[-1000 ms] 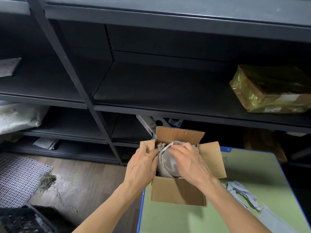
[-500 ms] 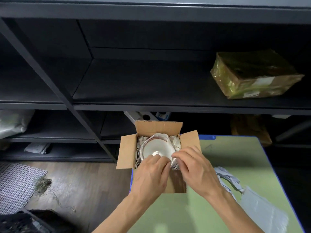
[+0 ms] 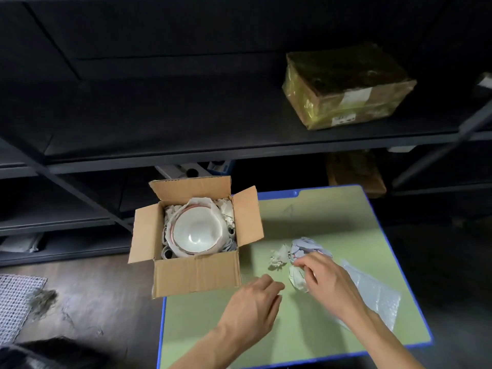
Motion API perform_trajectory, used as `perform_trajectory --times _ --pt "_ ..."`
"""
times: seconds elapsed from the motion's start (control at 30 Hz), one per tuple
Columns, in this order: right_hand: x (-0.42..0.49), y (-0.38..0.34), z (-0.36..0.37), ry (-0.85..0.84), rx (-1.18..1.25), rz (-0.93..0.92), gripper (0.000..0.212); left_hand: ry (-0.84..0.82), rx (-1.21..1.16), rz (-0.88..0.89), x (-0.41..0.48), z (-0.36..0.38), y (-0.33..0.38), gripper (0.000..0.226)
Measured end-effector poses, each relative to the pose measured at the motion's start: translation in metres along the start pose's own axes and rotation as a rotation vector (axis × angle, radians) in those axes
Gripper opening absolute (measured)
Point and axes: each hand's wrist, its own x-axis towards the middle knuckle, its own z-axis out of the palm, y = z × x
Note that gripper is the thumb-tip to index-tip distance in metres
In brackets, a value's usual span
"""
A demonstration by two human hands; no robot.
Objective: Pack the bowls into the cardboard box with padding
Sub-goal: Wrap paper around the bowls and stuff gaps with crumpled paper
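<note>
An open cardboard box (image 3: 197,272) stands on the far left corner of the green table, partly over its edge. Inside it a white bowl with a reddish rim (image 3: 197,230) lies mouth up, ringed by crumpled paper padding (image 3: 226,209). More crumpled paper scraps (image 3: 306,249) lie on the table to the right of the box. My right hand (image 3: 327,283) pinches a piece of that paper. My left hand (image 3: 253,307) hovers over the table just right of the box's front corner, fingers loosely curled and holding nothing.
A green table with a blue rim (image 3: 332,209) bears a sheet of bubble wrap (image 3: 372,294) at its right. Dark metal shelves (image 3: 213,150) stand behind, with a plastic-wrapped parcel (image 3: 346,86) on one. A mesh mat (image 3: 16,302) lies on the floor at left.
Both hands left the box and moved right over the table. My right hand took hold of loose paper. The bowl now lies uncovered in the box.
</note>
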Motion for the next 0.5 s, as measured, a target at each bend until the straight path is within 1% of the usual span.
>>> perform_trajectory --times 0.07,0.17,0.33,0.43,0.5 --pt "-0.001 0.009 0.005 -0.061 -0.041 -0.013 0.031 -0.033 0.015 -0.083 0.006 0.012 -0.002 0.038" --pt "0.005 0.014 0.013 -0.093 -0.060 -0.073 0.034 -0.053 0.048 -0.215 0.016 0.020 -0.003 0.039" --pt "0.039 0.024 0.036 -0.165 -0.179 -0.186 0.053 -0.048 0.236 -0.262 0.024 0.033 -0.008 0.044" --pt "0.063 0.020 0.047 -0.132 -0.234 -0.255 0.055 -0.027 0.275 -0.318 0.019 0.035 -0.009 0.048" --pt "0.076 0.016 0.051 -0.146 -0.284 -0.263 0.054 -0.032 0.271 -0.357 0.014 0.034 -0.007 0.050"
